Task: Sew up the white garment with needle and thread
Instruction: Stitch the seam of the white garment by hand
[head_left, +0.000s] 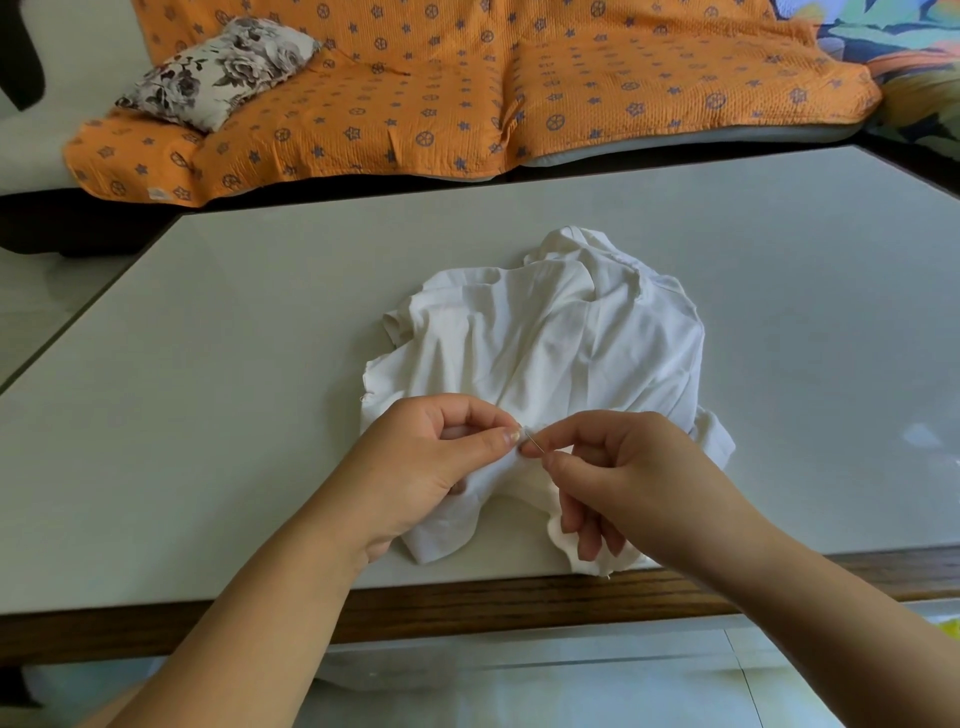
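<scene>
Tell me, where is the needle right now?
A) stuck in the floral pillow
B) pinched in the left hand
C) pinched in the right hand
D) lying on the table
C: the needle is pinched in the right hand, while the left hand grips the garment.

Nothing can be read: no words, numbers or brand names show anywhere. The one likely label is a small white tag at the near left edge of the orange cover on the far side, and it is too small to make out. The cover's print is only a repeated pattern of blue stars and spoked circles, with no letters in it.
</scene>
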